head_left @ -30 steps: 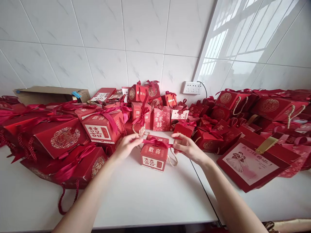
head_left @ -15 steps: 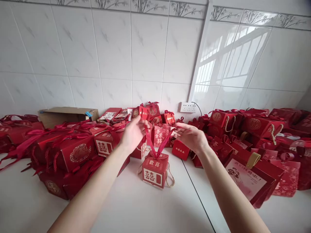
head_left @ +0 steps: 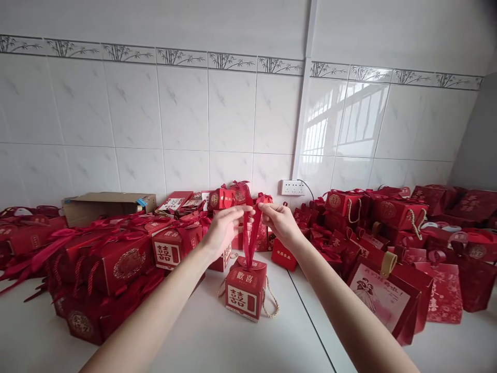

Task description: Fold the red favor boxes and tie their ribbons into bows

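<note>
A small red gift box (head_left: 245, 290) with a white double-happiness panel and a twisted cord handle (head_left: 272, 303) stands upright on the white table, in front of me. From its top a red ribbon (head_left: 253, 241) rises in two strands to my hands. My left hand (head_left: 229, 228) pinches one strand between thumb and fingers. The fingertips of my right hand (head_left: 276, 217) are closed on the other strand, close beside the left. Both hands are above the box and a little behind it.
Stacked red boxes (head_left: 120, 259) with ribbons crowd the left side. More red boxes and bags (head_left: 382, 295) fill the right. An open cardboard carton (head_left: 108, 207) stands at the back left, and a socket strip (head_left: 293, 187) is fixed to the tiled wall.
My hands have come together from further apart, bringing the two ribbon strands close to each other above the box. The camera view has tilted up slightly.
</note>
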`<state>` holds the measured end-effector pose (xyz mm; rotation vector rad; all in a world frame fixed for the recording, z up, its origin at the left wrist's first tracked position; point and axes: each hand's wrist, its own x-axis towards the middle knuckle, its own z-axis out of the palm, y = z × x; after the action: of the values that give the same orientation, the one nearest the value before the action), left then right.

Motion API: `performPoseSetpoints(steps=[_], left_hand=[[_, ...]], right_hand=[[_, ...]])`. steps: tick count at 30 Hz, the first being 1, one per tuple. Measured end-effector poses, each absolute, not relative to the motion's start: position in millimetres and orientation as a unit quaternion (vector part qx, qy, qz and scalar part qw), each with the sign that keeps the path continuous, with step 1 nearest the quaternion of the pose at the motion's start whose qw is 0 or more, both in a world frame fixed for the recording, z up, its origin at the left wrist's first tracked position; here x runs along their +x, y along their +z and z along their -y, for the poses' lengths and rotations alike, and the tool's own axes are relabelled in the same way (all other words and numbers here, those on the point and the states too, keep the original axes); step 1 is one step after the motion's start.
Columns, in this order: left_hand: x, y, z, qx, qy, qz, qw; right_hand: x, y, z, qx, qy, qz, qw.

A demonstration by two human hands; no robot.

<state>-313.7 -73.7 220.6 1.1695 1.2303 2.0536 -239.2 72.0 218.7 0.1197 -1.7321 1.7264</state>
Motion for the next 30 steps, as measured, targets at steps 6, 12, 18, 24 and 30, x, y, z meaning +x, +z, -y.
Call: performPoseSetpoints(steps=[6,12,18,24,30], left_hand=[[-342,219,106,0.373,0.787,-0.442,0.213],[-353,172,104,0.430,0.566,-0.688,0.147],[-334,127,87,0.544,0.346,-0.763,0.046],[-349,127,85,0.565,0.316,-0.760,0.063],[-348,126,84,0.570,0.321,-0.754,0.055]], right_hand=[[-196,221,-95,0.051,0.669,0.660,0.337],[-199,179,-102,-0.078,0.463,0.861,0.198],[-216,135,-88,-0.103,0.264,0.945,0.161],[-207,138,-76,-0.066,0.247,0.957,0.135],[-209,143,-70,-0.033,0.215,0.960,0.176]])
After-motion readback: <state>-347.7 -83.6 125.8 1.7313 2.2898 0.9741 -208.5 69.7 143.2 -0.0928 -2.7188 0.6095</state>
